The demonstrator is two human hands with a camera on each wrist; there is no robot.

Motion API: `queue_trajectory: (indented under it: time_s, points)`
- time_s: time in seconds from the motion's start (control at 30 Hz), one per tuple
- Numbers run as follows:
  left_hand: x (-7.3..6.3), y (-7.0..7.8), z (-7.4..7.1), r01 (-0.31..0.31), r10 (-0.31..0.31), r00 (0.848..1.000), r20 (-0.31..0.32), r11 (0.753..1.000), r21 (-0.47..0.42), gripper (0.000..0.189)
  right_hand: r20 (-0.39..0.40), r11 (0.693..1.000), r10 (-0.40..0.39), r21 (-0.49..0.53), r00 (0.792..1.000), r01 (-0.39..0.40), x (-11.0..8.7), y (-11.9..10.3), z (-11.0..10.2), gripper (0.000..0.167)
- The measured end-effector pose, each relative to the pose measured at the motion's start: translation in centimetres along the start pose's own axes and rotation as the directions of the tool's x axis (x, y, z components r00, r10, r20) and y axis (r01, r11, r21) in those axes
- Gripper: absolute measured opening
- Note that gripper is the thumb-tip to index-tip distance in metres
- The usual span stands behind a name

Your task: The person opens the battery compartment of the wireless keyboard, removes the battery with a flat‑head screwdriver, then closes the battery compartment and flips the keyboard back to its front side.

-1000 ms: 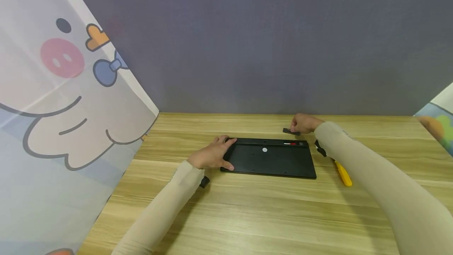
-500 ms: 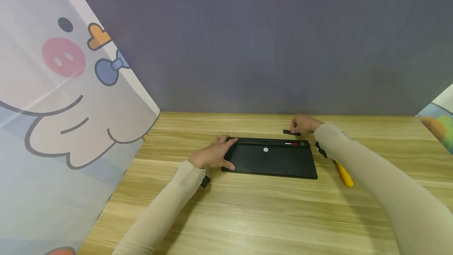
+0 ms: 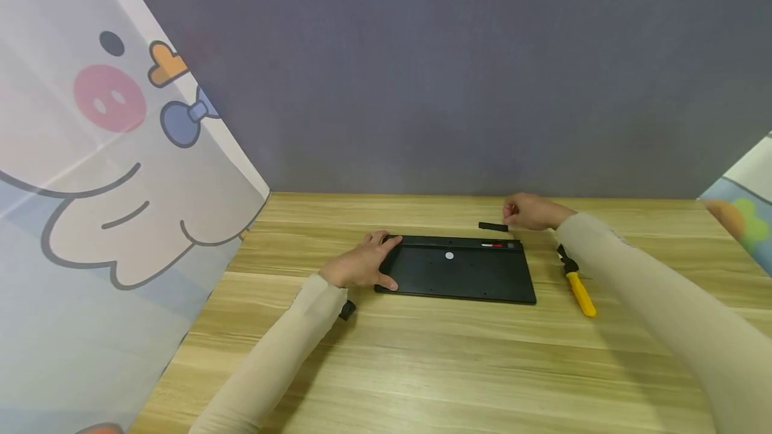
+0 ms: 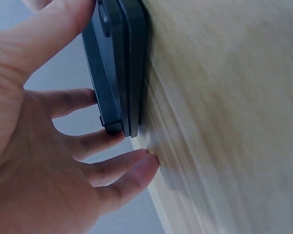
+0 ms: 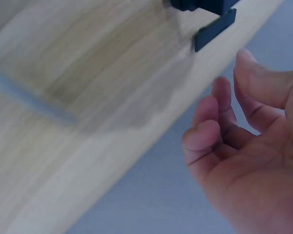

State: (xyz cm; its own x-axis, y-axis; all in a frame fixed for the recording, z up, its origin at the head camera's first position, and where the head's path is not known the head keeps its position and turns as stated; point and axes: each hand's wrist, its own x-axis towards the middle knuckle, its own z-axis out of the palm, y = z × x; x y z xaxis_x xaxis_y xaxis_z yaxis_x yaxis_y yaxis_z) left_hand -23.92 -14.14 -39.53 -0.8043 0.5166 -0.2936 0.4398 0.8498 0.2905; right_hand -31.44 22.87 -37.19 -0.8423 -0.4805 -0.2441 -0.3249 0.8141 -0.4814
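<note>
Black panel (image 3: 464, 274) and separate dark strip (image 3: 492, 227) on a wooden table (image 3: 422, 367).
Left to right: the left hand (image 3: 362, 265), spread and unclenched, rests on the panel's left end; only the left wrist view shows fingertips meeting its edge. The head view alone shows a small red-and-white piece (image 3: 494, 245) in the panel's far right recess. The strip lies beyond that corner; just beside it, the right hand (image 3: 533, 211) is loosely curled, grasping nothing, as the right wrist view confirms. Rightmost lies a yellow-handled tool (image 3: 581, 295).
</note>
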Motion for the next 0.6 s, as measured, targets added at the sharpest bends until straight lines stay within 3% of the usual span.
queue_trajectory:
  time_s: [0.37, 0.6]
  points:
    - [-0.1, 0.0, -0.2, 0.001, -0.001, 1.000, 0.001, 1.000, -0.007, 0.098, -0.097, 0.997, -0.058, -0.056, 0.994, 0.052, -4.6, 0.9, -0.4, 0.009]
    - [0.2, -0.2, 0.0, 0.004, -0.004, 1.000, -0.004, 1.000, -0.012, 0.098, -0.126, 0.995, -0.044, -0.089, 0.991, 0.033, -7.9, 1.7, 0.5, 0.012]
